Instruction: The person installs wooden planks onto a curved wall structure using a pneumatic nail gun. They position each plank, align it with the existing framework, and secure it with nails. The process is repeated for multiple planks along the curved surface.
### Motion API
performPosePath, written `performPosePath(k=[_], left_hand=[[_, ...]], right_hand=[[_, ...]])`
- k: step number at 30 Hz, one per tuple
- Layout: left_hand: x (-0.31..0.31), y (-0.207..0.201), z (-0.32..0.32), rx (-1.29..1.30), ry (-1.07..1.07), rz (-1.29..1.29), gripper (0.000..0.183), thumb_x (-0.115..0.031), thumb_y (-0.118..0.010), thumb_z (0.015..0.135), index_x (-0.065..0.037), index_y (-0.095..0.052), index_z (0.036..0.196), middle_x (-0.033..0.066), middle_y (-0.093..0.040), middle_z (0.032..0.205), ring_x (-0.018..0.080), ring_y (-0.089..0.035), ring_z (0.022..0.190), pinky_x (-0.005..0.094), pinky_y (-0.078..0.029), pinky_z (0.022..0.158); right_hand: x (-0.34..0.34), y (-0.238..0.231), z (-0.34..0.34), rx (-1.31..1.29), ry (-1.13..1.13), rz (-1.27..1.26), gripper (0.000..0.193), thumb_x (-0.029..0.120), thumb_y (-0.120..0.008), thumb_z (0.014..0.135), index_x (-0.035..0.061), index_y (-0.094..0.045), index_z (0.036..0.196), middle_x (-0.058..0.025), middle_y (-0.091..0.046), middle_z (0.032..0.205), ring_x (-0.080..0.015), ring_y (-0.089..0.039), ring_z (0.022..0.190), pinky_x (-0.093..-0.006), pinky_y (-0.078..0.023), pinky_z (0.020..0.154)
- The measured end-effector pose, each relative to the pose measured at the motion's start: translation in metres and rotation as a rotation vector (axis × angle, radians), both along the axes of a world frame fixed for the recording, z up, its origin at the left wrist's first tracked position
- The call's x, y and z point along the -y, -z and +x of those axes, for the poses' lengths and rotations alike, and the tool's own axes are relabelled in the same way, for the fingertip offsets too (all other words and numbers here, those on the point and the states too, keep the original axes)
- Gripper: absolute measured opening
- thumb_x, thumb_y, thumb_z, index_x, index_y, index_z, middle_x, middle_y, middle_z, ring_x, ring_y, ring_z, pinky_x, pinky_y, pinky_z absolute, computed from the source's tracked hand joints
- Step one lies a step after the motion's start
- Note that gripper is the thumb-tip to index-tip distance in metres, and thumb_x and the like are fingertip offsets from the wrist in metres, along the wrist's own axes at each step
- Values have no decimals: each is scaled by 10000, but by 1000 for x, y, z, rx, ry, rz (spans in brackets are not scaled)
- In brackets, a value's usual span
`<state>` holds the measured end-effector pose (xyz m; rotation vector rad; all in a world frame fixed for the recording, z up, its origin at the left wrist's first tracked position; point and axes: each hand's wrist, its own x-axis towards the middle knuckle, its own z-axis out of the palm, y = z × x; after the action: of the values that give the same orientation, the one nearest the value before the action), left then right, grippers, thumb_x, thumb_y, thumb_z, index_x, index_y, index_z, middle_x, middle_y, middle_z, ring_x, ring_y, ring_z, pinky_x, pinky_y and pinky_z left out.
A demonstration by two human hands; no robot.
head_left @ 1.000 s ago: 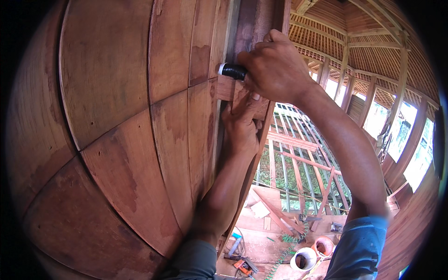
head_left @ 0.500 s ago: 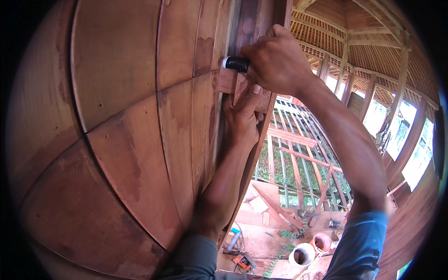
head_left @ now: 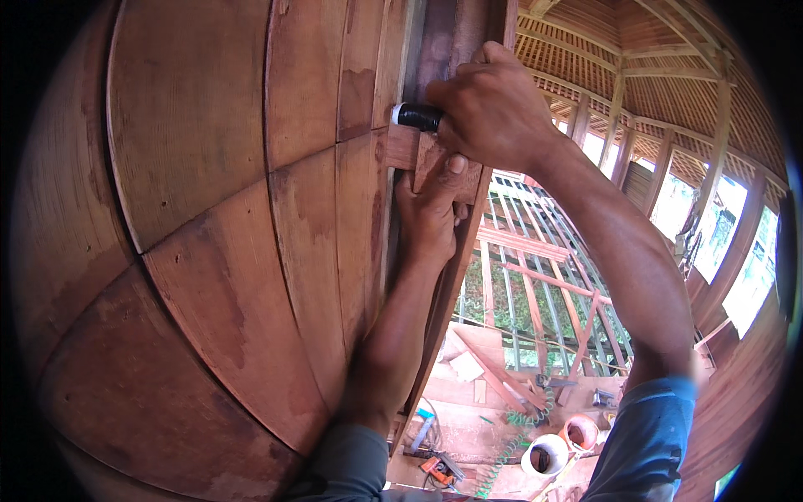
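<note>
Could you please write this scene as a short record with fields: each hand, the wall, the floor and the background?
Right hand: closed around a black cylinder with a white end, which points left
Left hand: just below the right, thumb lying on a short wooden piece
Wall: brown wooden panels, left, with darker stains
Floor: white container, orange container, green coiled hose, orange tool
Background: open framework of bars, roof with beams

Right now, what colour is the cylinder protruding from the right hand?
Black cylinder with a white end; head view.
</note>
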<state>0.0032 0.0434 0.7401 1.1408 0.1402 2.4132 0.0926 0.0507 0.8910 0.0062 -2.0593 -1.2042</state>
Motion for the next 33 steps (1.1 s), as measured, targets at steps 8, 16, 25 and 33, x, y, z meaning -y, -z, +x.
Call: performPosePath(k=[8,16,25,33], left_hand=[[1,-3,-1,-24,-16,-29,479,-232,-854,836,-24,-610,1191,57,-709,1047,66,-566,599,222,-389,445],[-1,-2,0,-14,-48,-4,458,-207,-837,849,-31,-621,1213,44,-708,1002,63,-583,625,223,-385,462],[0,-3,1,20,-24,-59,443,-253,-869,812,-46,-635,1126,36,-698,946,73,-588,598,222,-389,444],[3,-4,5,18,-69,-70,430,-251,-869,813,-34,-651,1113,32,-701,925,70,-584,581,217,-379,425]], right_hand=[[1,-1,1,-11,28,-1,120,287,-654,831,177,-699,816,-43,-634,610,-202,-654,656,-361,-376,773],[0,2,-2,-18,33,31,146,329,-678,825,184,-700,833,-31,-653,640,-197,-673,712,-356,-377,802],[8,-8,16,-62,-170,-134,214,216,-645,828,125,-719,1007,-118,-696,840,-267,-690,863,-413,-455,898],[-16,-41,76,-223,-612,-312,385,164,-392,989,9,-701,1159,-138,-737,1044,-259,-701,1030,-405,-526,963]])
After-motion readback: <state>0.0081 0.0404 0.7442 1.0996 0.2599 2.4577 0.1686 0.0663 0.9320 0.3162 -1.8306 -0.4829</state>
